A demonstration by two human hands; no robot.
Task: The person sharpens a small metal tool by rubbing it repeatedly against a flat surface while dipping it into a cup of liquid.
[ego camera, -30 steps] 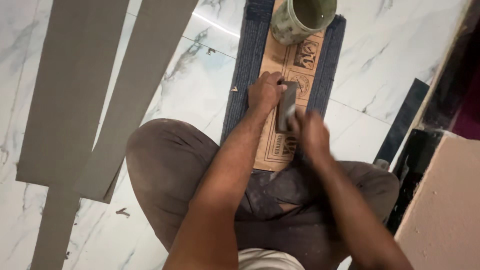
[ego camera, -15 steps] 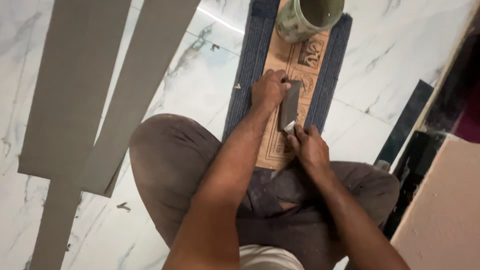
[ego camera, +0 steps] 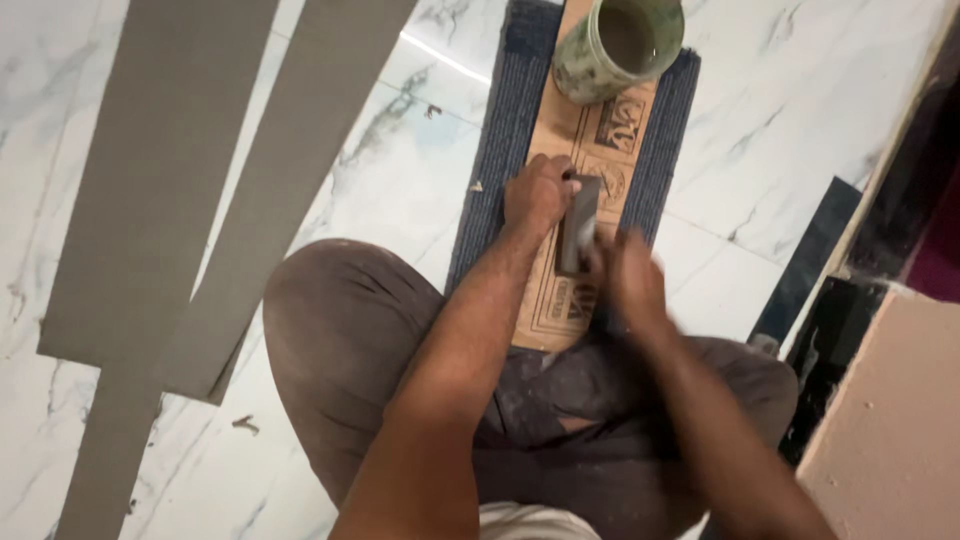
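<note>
Hands [ego camera: 540, 190] [ego camera: 630, 280] flank stone [ego camera: 578, 225] on cardboard [ego camera: 560, 300].

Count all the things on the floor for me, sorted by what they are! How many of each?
Long grey strips: 2
Dark blue mat: 1
Brown cardboard piece: 1
Green-smeared pot: 1
Dark flat block, under the left hand and the blurred right hand: 1
Total: 6
</note>
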